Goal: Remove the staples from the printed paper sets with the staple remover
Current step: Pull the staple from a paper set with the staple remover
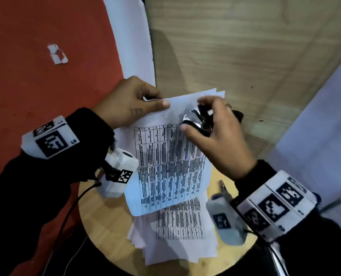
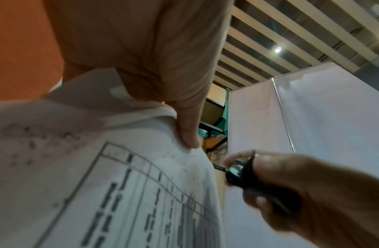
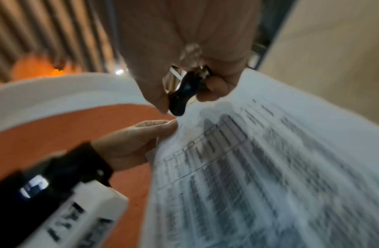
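Observation:
A printed paper set with a dense table hangs lifted above the round wooden table. My left hand pinches its top left corner between thumb and fingers; the thumb lies on the page. My right hand grips a black and chrome staple remover just over the top edge of the sheets, right of the left thumb. The remover shows dark beside the paper set. In the left wrist view the remover hangs right of the sheet. No staple can be made out.
More printed sheets lie in a loose pile on the table below the lifted set. A small metal object rests near the table's right rim. Behind stand an orange wall, a wood-grain panel and white partitions.

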